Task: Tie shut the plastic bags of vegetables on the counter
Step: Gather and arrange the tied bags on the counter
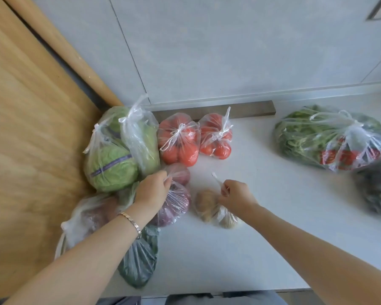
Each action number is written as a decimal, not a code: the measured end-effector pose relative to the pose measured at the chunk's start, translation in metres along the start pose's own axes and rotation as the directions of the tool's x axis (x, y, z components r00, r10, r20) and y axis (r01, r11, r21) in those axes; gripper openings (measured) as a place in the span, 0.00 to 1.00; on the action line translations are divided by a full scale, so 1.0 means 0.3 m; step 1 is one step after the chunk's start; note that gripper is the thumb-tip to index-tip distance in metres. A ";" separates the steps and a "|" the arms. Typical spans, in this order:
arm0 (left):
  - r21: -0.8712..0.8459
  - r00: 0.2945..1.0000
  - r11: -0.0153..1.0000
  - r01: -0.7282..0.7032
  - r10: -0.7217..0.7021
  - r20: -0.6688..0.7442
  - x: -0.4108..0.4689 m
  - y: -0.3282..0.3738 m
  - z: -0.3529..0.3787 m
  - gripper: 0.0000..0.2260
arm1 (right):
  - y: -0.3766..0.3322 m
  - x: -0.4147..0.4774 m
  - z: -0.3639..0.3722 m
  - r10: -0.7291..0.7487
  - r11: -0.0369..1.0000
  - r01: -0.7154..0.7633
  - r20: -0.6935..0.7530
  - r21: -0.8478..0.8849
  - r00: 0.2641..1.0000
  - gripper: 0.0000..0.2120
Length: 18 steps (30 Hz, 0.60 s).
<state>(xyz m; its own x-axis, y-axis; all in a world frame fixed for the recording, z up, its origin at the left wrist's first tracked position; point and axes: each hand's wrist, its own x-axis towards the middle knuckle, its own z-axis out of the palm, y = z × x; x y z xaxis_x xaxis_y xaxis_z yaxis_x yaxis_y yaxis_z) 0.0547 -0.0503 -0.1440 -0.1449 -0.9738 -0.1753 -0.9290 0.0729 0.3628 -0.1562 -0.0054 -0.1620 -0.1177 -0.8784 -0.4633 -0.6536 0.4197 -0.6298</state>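
My left hand (153,189) grips the gathered top of a clear bag of purple onions (176,201) in the middle left of the counter. My right hand (234,194) pinches the thin handle strip of a small bag of potatoes (207,205) lying just to the right of it. Knotted bags stand behind: cabbage (110,164), a pale green vegetable (141,139) and two bags of tomatoes (177,139) (216,137). A large knotted bag of leafy greens (317,137) lies at the right.
A wooden panel (31,128) rises along the left. Near my left forearm lie a dark green bag (141,260) and a clear bag of reddish produce (90,216). A dark blurred bag (376,190) sits at the far right. The white counter (251,249) ends at the bottom edge.
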 end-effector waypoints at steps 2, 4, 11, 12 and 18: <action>-0.011 1.000 1.000 0.001 -0.001 -0.004 -0.001 -0.021 -0.008 0.20 | -0.040 0.049 0.035 0.027 0.997 -0.023 -0.067 0.071 0.997 0.13; 0.005 1.000 1.000 0.004 -0.004 0.000 0.000 -0.030 -0.007 0.21 | -0.079 0.101 0.050 0.119 0.977 -0.089 -0.151 0.192 0.981 0.14; -0.220 0.987 0.963 0.157 -0.147 0.062 0.020 -0.005 0.022 0.18 | -0.172 0.178 0.074 0.440 0.807 -0.325 -0.136 0.493 0.888 0.03; -0.228 0.983 0.957 0.180 -0.168 0.072 0.020 0.000 0.026 0.17 | -0.177 0.176 0.074 0.434 0.801 -0.341 -0.085 0.492 0.897 0.05; -0.232 0.979 0.952 0.198 -0.178 0.102 0.045 -0.018 0.034 0.12 | -0.113 0.158 0.045 0.331 0.942 -0.306 -0.245 0.136 0.911 0.25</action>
<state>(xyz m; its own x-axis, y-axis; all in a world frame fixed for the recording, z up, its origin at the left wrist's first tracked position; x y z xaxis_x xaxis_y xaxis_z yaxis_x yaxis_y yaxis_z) 0.0543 -0.0616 -0.1578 -0.0107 -0.9441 -0.3294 -0.8346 -0.1730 0.5230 -0.1296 -0.0581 -0.1709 -0.5069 -0.7176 -0.4776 -0.4781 0.6951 -0.5369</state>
